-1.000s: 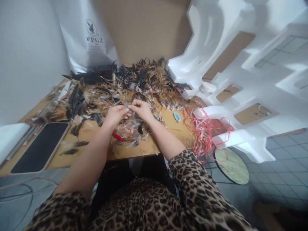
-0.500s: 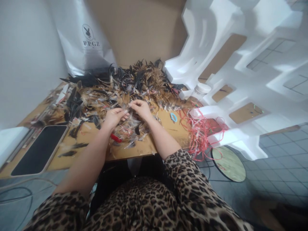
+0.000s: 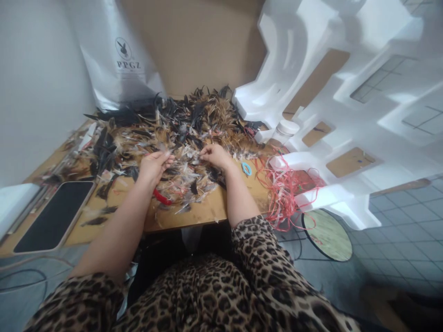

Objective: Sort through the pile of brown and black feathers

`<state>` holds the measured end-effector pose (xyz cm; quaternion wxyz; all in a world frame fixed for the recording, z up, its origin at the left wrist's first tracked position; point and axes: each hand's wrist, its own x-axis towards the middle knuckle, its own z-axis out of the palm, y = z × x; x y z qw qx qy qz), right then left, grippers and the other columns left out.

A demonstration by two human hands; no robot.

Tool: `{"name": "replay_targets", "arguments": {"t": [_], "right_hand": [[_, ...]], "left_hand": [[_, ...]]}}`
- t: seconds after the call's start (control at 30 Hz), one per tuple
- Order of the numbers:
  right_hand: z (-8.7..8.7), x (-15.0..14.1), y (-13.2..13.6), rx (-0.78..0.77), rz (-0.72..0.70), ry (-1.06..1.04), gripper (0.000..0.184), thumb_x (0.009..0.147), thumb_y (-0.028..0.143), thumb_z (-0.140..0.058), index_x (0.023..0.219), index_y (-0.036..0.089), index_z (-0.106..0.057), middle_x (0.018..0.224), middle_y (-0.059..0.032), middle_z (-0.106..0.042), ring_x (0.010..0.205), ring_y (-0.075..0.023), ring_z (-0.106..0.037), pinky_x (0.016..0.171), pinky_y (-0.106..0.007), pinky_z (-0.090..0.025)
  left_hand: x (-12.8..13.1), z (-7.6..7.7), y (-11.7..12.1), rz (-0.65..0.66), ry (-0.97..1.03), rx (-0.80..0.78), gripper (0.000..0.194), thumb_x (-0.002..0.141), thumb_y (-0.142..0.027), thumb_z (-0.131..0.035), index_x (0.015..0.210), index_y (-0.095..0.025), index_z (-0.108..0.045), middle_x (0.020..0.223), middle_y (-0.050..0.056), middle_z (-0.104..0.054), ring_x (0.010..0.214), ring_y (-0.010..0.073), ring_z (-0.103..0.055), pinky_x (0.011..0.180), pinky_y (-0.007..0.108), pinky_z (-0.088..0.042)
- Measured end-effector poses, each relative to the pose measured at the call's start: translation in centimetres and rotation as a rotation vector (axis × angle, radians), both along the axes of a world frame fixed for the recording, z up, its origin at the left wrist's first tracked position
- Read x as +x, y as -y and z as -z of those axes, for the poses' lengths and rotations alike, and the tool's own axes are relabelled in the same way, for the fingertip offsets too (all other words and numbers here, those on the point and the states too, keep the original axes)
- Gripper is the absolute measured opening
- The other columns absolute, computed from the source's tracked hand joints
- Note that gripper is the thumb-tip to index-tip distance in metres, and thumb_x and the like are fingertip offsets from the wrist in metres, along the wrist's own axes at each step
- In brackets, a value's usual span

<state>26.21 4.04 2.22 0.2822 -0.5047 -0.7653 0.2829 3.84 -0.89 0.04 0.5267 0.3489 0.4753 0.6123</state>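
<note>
Head view: left hand (image 3: pixel 154 167) and right hand (image 3: pixel 217 157) hover apart over loose feathers (image 3: pixel 187 177) heaped on the counter (image 3: pixel 204 214), half-curled, grip on any feather impossible to tell; best pinched lightly by the quill, vanes uncrushed.

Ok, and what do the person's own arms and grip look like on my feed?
The left sleeve and right sleeve are leopard print, dark spots on a tan ground, stopping well short of the wrists. The left grip and right grip are bare hands without gloves. I can make out no watch or bracelet; nail details are too small to tell.
</note>
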Motion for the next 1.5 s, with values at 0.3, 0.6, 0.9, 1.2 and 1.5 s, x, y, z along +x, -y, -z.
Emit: {"name": "replay_targets", "arguments": {"t": [0.3, 0.6, 0.9, 1.2, 1.5], "right_hand": [[0.9, -0.8, 0.0, 0.171, -0.014, 0.338, 0.008, 0.066, 0.015, -0.059, 0.070, 0.018, -0.066, 0.073, -0.0023, -0.065, 0.067, -0.0131, -0.054, 0.061, -0.023, -0.035], [-0.1, -1.2, 0.4, 0.102, -0.087, -0.087, 0.013, 0.070, 0.020, -0.058, 0.075, 0.012, -0.066, 0.072, -0.0005, -0.065, 0.065, -0.0089, -0.055, 0.064, -0.020, -0.039], [-0.1, -2.5, 1.1, 0.256, -0.103, 0.034, 0.010, 0.070, 0.017, -0.055, 0.071, 0.013, -0.064, 0.072, -0.0008, -0.061, 0.067, -0.0099, -0.052, 0.065, -0.021, -0.037], [0.0, -3.3, 1.3, 0.249, 0.014, -0.161, 0.012, 0.073, 0.022, -0.056, 0.077, 0.014, -0.063, 0.075, -0.0006, -0.062, 0.068, -0.0104, -0.053, 0.068, -0.022, -0.040], [-0.2, -3.7, 2.3, 0.480, -0.001, 0.185, 0.016, 0.080, 0.017, -0.049, 0.084, 0.019, -0.065, 0.089, -0.0052, -0.060, 0.085, -0.0160, -0.055, 0.075, -0.026, -0.039]], "left_hand": [[1.5, -2.0, 0.3, 0.096, -0.051, -0.077, 0.010, 0.066, -0.017, -0.071, 0.068, -0.010, -0.065, 0.071, 0.008, -0.069, 0.056, 0.0056, -0.059, 0.051, 0.013, -0.045], [1.6, -3.8, -1.0, 0.230, -0.249, -0.074, 0.018, 0.057, -0.022, -0.078, 0.064, -0.011, -0.067, 0.062, 0.008, -0.067, 0.051, 0.0083, -0.059, 0.047, 0.015, -0.045], [1.8, -1.7, -1.2, 0.237, -0.288, -0.019, 0.020, 0.058, -0.026, -0.077, 0.065, -0.010, -0.067, 0.058, 0.008, -0.067, 0.045, 0.0081, -0.057, 0.047, 0.017, -0.044], [1.2, -0.3, -1.3, 0.165, -0.095, -0.051, 0.014, 0.062, -0.019, -0.073, 0.067, -0.009, -0.064, 0.064, 0.007, -0.067, 0.051, 0.0063, -0.058, 0.051, 0.015, -0.046], [0.6, -0.6, -0.5, 0.268, -0.041, -0.038, 0.020, 0.060, -0.021, -0.076, 0.072, -0.009, -0.064, 0.077, 0.010, -0.070, 0.065, 0.0112, -0.066, 0.055, 0.016, -0.048]]}}
